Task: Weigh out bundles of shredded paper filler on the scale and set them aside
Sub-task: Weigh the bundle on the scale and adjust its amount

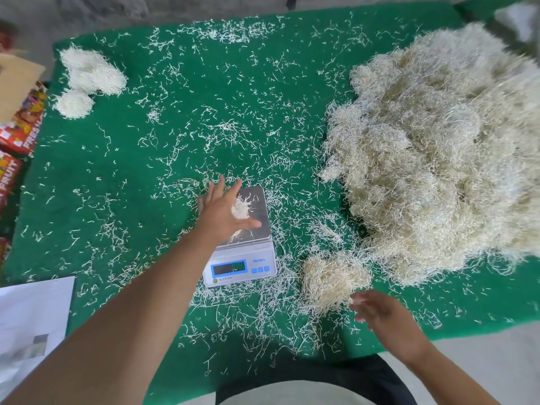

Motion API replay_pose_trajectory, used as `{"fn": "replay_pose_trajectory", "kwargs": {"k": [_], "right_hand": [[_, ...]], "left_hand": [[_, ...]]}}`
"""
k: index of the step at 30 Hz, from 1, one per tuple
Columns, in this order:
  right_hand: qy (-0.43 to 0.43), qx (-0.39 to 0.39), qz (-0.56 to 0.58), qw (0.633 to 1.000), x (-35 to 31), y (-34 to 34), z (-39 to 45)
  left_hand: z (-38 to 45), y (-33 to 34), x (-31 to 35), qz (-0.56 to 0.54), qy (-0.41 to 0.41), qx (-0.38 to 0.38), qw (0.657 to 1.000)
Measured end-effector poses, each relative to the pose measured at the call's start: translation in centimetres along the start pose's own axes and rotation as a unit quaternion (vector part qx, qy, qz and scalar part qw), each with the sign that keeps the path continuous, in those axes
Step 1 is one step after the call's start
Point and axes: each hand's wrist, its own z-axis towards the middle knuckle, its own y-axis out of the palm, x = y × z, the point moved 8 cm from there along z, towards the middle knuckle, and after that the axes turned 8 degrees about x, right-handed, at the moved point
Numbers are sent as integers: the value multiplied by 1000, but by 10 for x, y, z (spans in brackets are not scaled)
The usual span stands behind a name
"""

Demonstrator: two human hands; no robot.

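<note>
My left hand (223, 210) is stretched out over the left side of the scale (244, 244), fingers spread wide and straight, holding nothing; a small tuft of shredded paper (241, 210) lies on the steel pan just under my palm and thumb. The scale stands near the middle of the worktop's near half, its display facing me, the digits too blurred to read. My right hand (380, 314) hovers low near the near edge, fingers loosely open and blurred, just beside a small clump of filler (330, 280) that lies to the right of the scale.

The worktop (175, 118) is covered in green felt-like matting, littered all over with stray white strands. The big heap of shredded paper (438, 153) fills the right side, reaching almost to the far right corner. At the far left corner sit the weighed bundles (87, 80), a few pale rounded mounds touching one another. A white sheet of paper (32, 323) overlaps the near left corner. Beyond the left edge stand a cardboard flap (16, 83) and red fruit cartons (20, 133). The floor past the far edge is grey.
</note>
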Motion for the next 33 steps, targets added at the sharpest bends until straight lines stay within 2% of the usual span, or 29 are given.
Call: {"fn": "replay_pose_trajectory", "kwargs": {"k": [2, 4, 8, 14, 17, 19, 21, 23, 25, 26, 27, 29, 31, 32, 33], "right_hand": [[10, -1, 2, 1000, 5, -2, -2], [14, -1, 0, 1000, 9, -4, -3], [28, 5, 6, 1000, 19, -6, -5], [34, -4, 3, 999, 22, 0, -7], [25, -17, 4, 1000, 12, 6, -7], [24, -40, 29, 998, -2, 12, -8], [40, -76, 102, 991, -21, 21, -9], [78, -132, 229, 961, -47, 35, -11], [124, -203, 367, 899, -79, 54, -19], [147, -231, 423, 863, -96, 63, -24], [170, -254, 470, 828, -112, 72, -30], [195, -301, 546, 757, -147, 84, -45], [190, -337, 613, 689, -178, 88, -58], [180, -336, 632, 674, -188, 87, -62], [167, -323, 642, 675, -196, 85, -63]], "left_hand": [[1, 16, 0, 34, -1, -11, 999], [-2, 24, 0, 47, -1, 14, 999], [-30, 32, 13, -39, 15, 83, 996], [-112, 37, 26, -16, 38, 89, 995], [-144, 37, 22, -62, -30, 60, 996], [-157, 31, 23, -138, -101, 50, 984], [-161, 16, 36, -292, -178, 69, 937], [-162, -2, 52, -448, -277, 106, 843], [-159, -22, 78, -581, -327, 108, 738], [-156, -35, 91, -629, -320, 112, 700], [-156, -47, 103, -650, -312, 115, 683], [-162, -66, 122, -634, -299, 121, 703], [-174, -76, 137, -592, -264, 123, 752], [-180, -79, 146, -569, -225, 120, 781], [-187, -84, 156, -544, -185, 114, 810]]}}
